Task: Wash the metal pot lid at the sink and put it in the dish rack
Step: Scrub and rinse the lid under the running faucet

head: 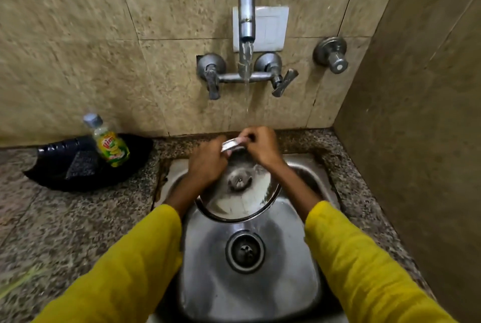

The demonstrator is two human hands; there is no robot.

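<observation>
The round metal pot lid (pixel 242 202) is tilted up over the steel sink (pixel 208 283), its knob facing me. My left hand (pixel 208 163) and my right hand (pixel 260 148) both grip the lid's far rim, close together, with a short shiny stretch of rim showing between them. Water from the tap (pixel 246 10) runs down onto my hands and the lid. Yellow sleeves cover both forearms. No dish rack is in view.
The sink drain (pixel 244 251) lies just below the lid. A green dish-soap bottle (pixel 112 146) stands on a black tray (pixel 65 166) on the granite counter at the left. Two tap handles and a separate wall valve (pixel 331 55) sit above. A tiled wall closes off the right side.
</observation>
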